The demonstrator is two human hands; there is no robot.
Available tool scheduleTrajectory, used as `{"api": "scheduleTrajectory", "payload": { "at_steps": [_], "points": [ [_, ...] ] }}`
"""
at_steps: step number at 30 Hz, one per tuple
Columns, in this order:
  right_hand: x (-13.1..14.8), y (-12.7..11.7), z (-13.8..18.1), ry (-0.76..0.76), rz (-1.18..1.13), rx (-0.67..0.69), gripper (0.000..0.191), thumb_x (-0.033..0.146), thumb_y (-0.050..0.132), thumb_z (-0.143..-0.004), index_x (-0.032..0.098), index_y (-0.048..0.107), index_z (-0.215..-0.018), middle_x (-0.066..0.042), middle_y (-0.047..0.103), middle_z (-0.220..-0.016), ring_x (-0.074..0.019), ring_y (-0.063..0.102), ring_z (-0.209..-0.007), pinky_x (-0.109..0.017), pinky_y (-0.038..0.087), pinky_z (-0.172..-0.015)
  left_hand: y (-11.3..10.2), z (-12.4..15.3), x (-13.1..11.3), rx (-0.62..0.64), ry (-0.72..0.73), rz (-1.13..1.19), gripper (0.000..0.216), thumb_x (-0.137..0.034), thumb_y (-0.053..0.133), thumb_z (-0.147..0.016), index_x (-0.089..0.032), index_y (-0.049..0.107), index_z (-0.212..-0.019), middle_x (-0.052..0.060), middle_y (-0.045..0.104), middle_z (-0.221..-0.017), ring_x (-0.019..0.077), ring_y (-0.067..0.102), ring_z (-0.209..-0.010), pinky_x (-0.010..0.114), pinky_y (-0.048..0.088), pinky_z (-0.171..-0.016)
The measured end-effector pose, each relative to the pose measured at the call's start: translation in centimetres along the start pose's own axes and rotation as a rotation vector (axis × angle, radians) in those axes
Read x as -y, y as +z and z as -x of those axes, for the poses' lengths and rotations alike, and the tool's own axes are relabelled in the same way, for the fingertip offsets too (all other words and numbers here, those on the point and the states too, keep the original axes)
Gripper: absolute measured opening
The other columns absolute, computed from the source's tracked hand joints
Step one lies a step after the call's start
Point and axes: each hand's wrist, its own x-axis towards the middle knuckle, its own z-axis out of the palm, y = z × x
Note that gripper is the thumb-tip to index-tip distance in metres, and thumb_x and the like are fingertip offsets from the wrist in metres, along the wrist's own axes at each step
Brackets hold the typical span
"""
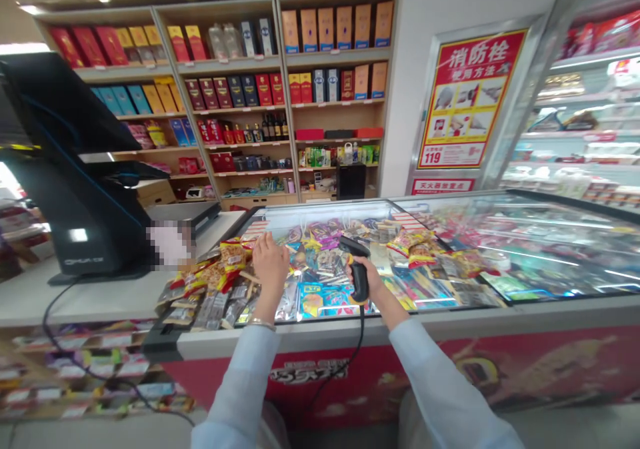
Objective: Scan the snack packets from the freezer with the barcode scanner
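Observation:
My right hand (369, 282) is closed around the grip of a black barcode scanner (356, 264), held upright above the glass lid of a chest freezer (525, 306); its cable hangs down in front of the freezer. My left hand (270, 261) rests with fingers curled on snack packets (226, 262) in yellow and red wrappers, piled on the lid's left part. Whether those fingers grip a packet is hidden. Dark flat packets (215, 306) lie nearer me beside that pile. A bracelet sits on my left wrist.
A black till screen on a stand (75, 196) occupies the white counter (100, 296) to the left, its cable trailing down. Shelves of boxed and bottled goods (240, 89) line the back wall. A red fire-hydrant poster (467, 99) hangs right. Another cabinet stands far right.

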Motion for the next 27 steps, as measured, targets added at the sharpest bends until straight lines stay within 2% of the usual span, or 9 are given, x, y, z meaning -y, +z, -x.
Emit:
{"api": "scheduleTrajectory", "payload": {
  "at_steps": [4, 9, 12, 16, 18, 21, 24, 27],
  "points": [
    [4.8, -3.9, 2.1, -0.110, -0.047, -0.057, 0.019, 0.035, 0.071, -0.068, 0.021, 0.060, -0.071, 0.002, 0.059, -0.056, -0.0111, 0.052, -0.044, -0.021, 0.044, -0.040, 0.5, -1.4, -5.7, 0.038, 0.068, 0.096, 0.049, -0.030, 0.046, -0.092, -0.006, 0.050, -0.135, 0.022, 0.059, -0.133, 0.0340, 0.054, -0.125, 0.047, 0.043, -0.106],
    [9.5, -9.9, 4.6, -0.245, -0.031, -0.195, 0.019, 0.035, 0.071, -0.067, 0.020, 0.059, -0.070, 0.001, 0.058, -0.054, -0.0110, 0.051, -0.042, -0.021, 0.042, -0.038, 3.4, -0.5, -14.2, 0.127, 0.151, 0.258, 0.046, -0.027, 0.046, -0.092, -0.008, 0.050, -0.133, 0.021, 0.060, -0.131, 0.0316, 0.055, -0.123, 0.044, 0.044, -0.106],
    [11.0, -13.3, 6.1, -0.247, -0.025, -0.252, 0.023, 0.038, 0.072, -0.067, 0.021, 0.057, -0.068, 0.001, 0.056, -0.051, -0.0123, 0.051, -0.041, -0.022, 0.040, -0.035, 5.6, 1.3, -19.4, 0.214, 0.196, 0.341, 0.046, -0.027, 0.047, -0.092, -0.010, 0.049, -0.135, 0.019, 0.059, -0.132, 0.0298, 0.056, -0.123, 0.042, 0.044, -0.106],
    [11.2, -16.7, 7.3, -0.283, -0.065, -0.316, 0.028, 0.042, 0.074, -0.065, 0.022, 0.055, -0.069, 0.002, 0.057, -0.052, -0.0144, 0.055, -0.043, -0.023, 0.040, -0.035, 8.8, 4.0, -25.0, 0.393, 0.230, 0.432, 0.051, -0.025, 0.049, -0.092, -0.014, 0.045, -0.141, 0.018, 0.053, -0.141, 0.0280, 0.055, -0.127, 0.040, 0.045, -0.106],
    [10.9, -17.8, 7.3, -0.324, -0.094, -0.355, 0.028, 0.042, 0.075, -0.064, 0.022, 0.056, -0.070, 0.002, 0.058, -0.053, -0.0136, 0.055, -0.043, -0.023, 0.042, -0.036, 10.4, 5.2, -26.8, 0.454, 0.238, 0.456, 0.054, -0.024, 0.051, -0.091, -0.019, 0.043, -0.145, 0.016, 0.046, -0.150, 0.0270, 0.053, -0.131, 0.039, 0.046, -0.105],
    [10.6, -18.7, 7.1, -0.372, -0.120, -0.387, 0.027, 0.040, 0.076, -0.064, 0.021, 0.059, -0.072, 0.003, 0.059, -0.054, -0.0113, 0.053, -0.042, -0.021, 0.043, -0.037, 12.5, 6.8, -28.3, 0.472, 0.279, 0.454, 0.055, -0.026, 0.052, -0.093, -0.028, 0.045, -0.147, 0.012, 0.037, -0.157, 0.0276, 0.046, -0.137, 0.041, 0.044, -0.109],
    [10.6, -18.7, 6.7, -0.349, -0.103, -0.408, 0.026, 0.039, 0.076, -0.065, 0.020, 0.059, -0.069, 0.002, 0.059, -0.053, -0.0107, 0.052, -0.041, -0.021, 0.043, -0.037, 14.1, 7.9, -28.7, 0.491, 0.333, 0.422, 0.057, -0.032, 0.056, -0.093, -0.033, 0.044, -0.149, 0.011, 0.037, -0.157, 0.0305, 0.041, -0.141, 0.047, 0.040, -0.113],
    [10.6, -18.5, 6.5, -0.328, -0.093, -0.421, 0.028, 0.040, 0.077, -0.064, 0.019, 0.059, -0.065, 0.001, 0.059, -0.053, -0.0106, 0.052, -0.040, -0.021, 0.043, -0.037, 15.2, 8.5, -28.4, 0.570, 0.362, 0.393, 0.057, -0.038, 0.056, -0.093, -0.033, 0.045, -0.149, 0.013, 0.043, -0.153, 0.0304, 0.045, -0.138, 0.047, 0.040, -0.113]
  ]
}}
